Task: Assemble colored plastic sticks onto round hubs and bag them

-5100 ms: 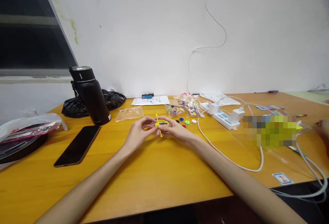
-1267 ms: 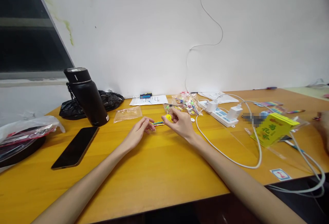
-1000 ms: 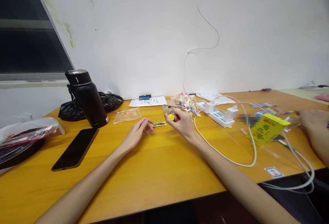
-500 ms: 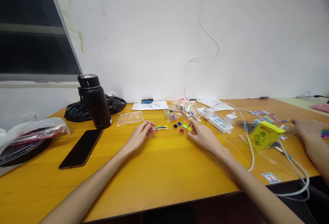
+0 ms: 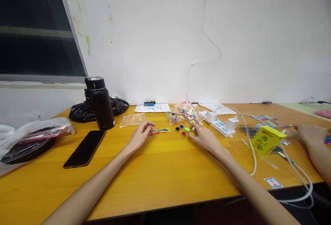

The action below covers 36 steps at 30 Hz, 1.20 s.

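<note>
My left hand [image 5: 141, 136] rests on the orange table [image 5: 160, 173], its fingers curled and pinching the near end of a small bundle of coloured sticks [image 5: 162, 130] that lies flat. My right hand [image 5: 204, 136] lies to the right of it. Its curled fingertips are closed on a small yellow disc [image 5: 191, 134] at the table surface. Several more small discs [image 5: 182, 130], black, blue, red and green, lie just left of those fingertips.
A black bottle [image 5: 100, 102], a dark phone [image 5: 85, 148] and a black bag [image 5: 82, 109] stand left. Clear bags of coloured parts [image 5: 184, 111], a power strip [image 5: 219, 123] with cables and a yellow box [image 5: 263, 140] lie right. Another person's hand [image 5: 310, 134] is at far right.
My right hand carried the yellow disc from beside the sticks down to the right, to the group of discs. My left hand stayed on the sticks. The view shifted.
</note>
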### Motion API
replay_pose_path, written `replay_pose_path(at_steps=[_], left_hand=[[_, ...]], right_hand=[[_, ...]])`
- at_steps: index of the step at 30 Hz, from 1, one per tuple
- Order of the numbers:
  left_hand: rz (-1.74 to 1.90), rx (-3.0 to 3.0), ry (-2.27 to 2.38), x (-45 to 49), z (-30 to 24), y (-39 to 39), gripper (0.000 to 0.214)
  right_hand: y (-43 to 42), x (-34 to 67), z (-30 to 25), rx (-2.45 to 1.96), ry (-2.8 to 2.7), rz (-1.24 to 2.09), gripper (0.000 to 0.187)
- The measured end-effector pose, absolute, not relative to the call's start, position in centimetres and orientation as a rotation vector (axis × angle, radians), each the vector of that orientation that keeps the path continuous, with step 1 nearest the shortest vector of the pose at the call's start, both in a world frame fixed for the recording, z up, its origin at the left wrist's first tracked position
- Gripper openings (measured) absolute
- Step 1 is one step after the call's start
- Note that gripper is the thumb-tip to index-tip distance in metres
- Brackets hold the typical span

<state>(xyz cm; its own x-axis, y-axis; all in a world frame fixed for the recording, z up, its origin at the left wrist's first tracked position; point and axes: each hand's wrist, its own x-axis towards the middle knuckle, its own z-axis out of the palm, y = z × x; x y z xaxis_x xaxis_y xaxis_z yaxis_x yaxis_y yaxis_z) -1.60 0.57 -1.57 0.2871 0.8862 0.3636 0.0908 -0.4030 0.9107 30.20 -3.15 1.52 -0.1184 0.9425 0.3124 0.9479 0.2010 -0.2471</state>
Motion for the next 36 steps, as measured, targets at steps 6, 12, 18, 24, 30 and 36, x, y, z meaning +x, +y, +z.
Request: replay_pose_path(at_steps=[6, 12, 18, 24, 30, 36], left_hand=[[1.245, 1.762, 0.991, -2.5, -1.9, 1.6, 0.023], [1.338, 1.712, 1.096, -3.6, -2.2, 2.8, 0.023], [1.292, 1.727, 1.135, -3.8, -2.8, 3.3, 0.023], [1.278, 1.806, 1.215, -3.8, -2.9, 3.0, 0.024], [1.244, 1.916, 1.418, -6.5, -1.7, 2.7, 0.024], [0.883, 2.305, 2.029, -15.9, -0.3, -0.5, 0.032]], right_hand=[[-2.1, 24.5, 2.0, -1.386, -2.223, -0.006, 0.017], [-1.2, 20.8, -0.4, -1.159, -2.385, 0.006, 0.018], [-1.6, 21.4, -1.5, -1.116, -2.343, 0.286, 0.013], [-1.5, 21.2, -1.4, -1.089, -2.313, 0.354, 0.011], [-1.7, 21.6, -1.4, -1.124, -2.282, 0.331, 0.012], [-1.5, 22.0, -1.3, -1.097, -2.287, 0.241, 0.011]])
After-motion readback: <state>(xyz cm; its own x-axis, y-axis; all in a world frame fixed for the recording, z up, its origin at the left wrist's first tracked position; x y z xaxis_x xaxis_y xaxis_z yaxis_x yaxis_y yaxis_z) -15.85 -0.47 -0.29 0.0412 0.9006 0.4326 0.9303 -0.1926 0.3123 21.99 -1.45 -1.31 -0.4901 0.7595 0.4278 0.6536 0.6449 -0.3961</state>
